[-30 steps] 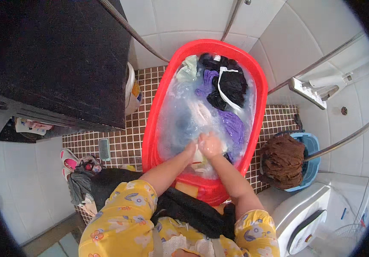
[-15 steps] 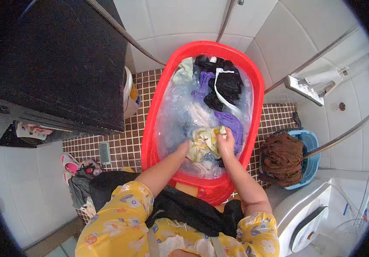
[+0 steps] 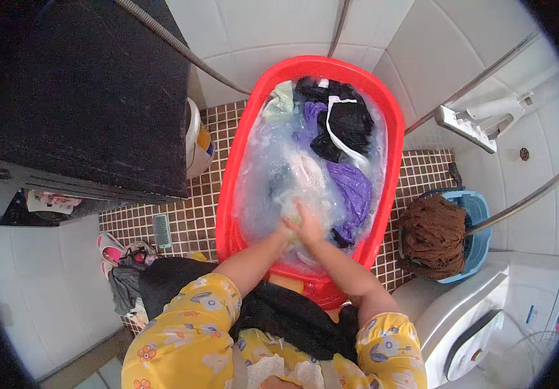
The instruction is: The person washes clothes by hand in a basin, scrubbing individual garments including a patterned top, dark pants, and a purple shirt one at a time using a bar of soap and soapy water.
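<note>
Near the close end of a red oval tub (image 3: 227,223), my hands are together at the surface of cloudy, sudsy water. My right hand (image 3: 308,228) is closed around a pale yellow-green printed cloth (image 3: 297,220), now mostly under the suds. Against it, my left hand (image 3: 285,227) grips the same cloth, its fingers largely hidden by water and the right hand. A whitish-pink cloth (image 3: 306,172) floats just beyond. To the right lie purple cloth (image 3: 349,191) and a black garment (image 3: 351,126) with a white strap (image 3: 336,136). A pale green cloth (image 3: 280,98) rests at the far left.
Right of the tub stands a blue bucket (image 3: 480,211) holding a brown mop head (image 3: 434,238). A white bucket (image 3: 195,139) sits left, beside a large black-covered cabinet (image 3: 85,97). On the tiled floor are a green brush (image 3: 162,231) and pink-and-white shoes (image 3: 108,247). A white toilet (image 3: 454,311) is at lower right.
My hands have come together, the right moving left and down toward the left. The printed cloth, spread above the water before, has gone down into the suds.
</note>
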The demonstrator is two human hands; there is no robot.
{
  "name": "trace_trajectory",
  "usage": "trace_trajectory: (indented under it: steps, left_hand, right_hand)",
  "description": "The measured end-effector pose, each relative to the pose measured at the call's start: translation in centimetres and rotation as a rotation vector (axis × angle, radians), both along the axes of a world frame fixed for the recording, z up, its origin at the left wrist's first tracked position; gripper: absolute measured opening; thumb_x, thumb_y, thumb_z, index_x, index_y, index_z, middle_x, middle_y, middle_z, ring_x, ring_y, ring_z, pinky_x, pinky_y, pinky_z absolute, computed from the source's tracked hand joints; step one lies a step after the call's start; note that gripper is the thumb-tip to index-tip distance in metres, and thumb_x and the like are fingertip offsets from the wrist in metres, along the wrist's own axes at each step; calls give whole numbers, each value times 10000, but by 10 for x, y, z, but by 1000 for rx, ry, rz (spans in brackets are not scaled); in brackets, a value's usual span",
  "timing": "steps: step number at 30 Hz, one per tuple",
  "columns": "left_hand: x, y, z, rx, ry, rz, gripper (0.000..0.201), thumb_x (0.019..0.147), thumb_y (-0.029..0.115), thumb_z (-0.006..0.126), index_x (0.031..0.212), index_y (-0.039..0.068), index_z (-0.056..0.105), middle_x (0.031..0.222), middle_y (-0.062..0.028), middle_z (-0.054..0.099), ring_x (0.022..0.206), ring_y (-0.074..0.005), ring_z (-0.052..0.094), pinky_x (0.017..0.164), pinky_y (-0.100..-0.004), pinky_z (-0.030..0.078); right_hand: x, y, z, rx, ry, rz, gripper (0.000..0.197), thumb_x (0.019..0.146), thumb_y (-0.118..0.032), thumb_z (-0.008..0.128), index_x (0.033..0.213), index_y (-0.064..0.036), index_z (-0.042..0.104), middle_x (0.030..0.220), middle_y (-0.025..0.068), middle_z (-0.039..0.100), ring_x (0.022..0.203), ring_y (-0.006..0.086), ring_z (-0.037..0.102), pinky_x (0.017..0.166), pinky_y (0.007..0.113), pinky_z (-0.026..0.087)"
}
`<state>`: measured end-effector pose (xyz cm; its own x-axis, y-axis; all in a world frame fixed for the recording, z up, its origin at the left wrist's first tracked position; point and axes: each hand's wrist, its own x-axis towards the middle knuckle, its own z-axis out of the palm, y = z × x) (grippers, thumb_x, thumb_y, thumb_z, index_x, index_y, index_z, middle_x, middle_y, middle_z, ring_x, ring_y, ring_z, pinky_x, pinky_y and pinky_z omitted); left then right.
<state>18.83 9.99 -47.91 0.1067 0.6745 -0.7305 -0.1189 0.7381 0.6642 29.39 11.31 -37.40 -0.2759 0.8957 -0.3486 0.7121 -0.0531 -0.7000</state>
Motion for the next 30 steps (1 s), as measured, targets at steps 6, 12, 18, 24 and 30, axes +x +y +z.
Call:
trace_trajectory:
  steps: [6, 12, 18, 24, 30]
  left_hand:
    - [0, -6, 18, 95, 218, -141, 478, 875, 380, 488, 1196, 33, 557, 1053, -151, 634, 818, -262, 623, 764, -425, 499]
    - [-27, 7, 65, 8, 149, 69, 448, 872, 404, 482, 1035, 18, 644, 952, -135, 658, 821, -237, 642, 759, -369, 506]
    - [-17, 28, 98, -222, -519, 280, 574, 894, 518, 416, 1175, 42, 573, 1068, -133, 639, 918, -263, 641, 800, -400, 515]
    - [-9, 28, 70, -149, -289, 110, 579, 914, 536, 382, 1229, 75, 535, 1125, -133, 611, 900, -271, 640, 763, -406, 529]
    - [-106, 22, -116, 483, 622, -455, 478, 902, 405, 455, 1247, 82, 524, 1149, -163, 607, 927, -293, 629, 758, -424, 515]
  right_hand:
    - [8, 30, -53, -26, -153, 66, 461, 777, -288, 637, 1136, -4, 583, 1054, 239, 625, 984, 394, 586, 871, 491, 446]
    - [39, 73, -33, -125, -144, 147, 330, 765, -241, 638, 1025, -38, 638, 936, 214, 650, 867, 368, 629, 741, 445, 490]
    - [63, 35, 38, 291, 81, -87, 556, 721, -354, 729, 1173, -79, 559, 1058, 231, 595, 999, 360, 596, 843, 392, 484]
    - [21, -3, 47, 455, -238, 237, 760, 683, -389, 751, 1350, -249, 414, 1342, 258, 369, 1094, 437, 500, 888, 466, 465]
    - [-47, 26, -62, 289, -188, 429, 752, 748, -421, 680, 1400, -227, 361, 1399, 246, 333, 1234, 411, 396, 1023, 480, 343]
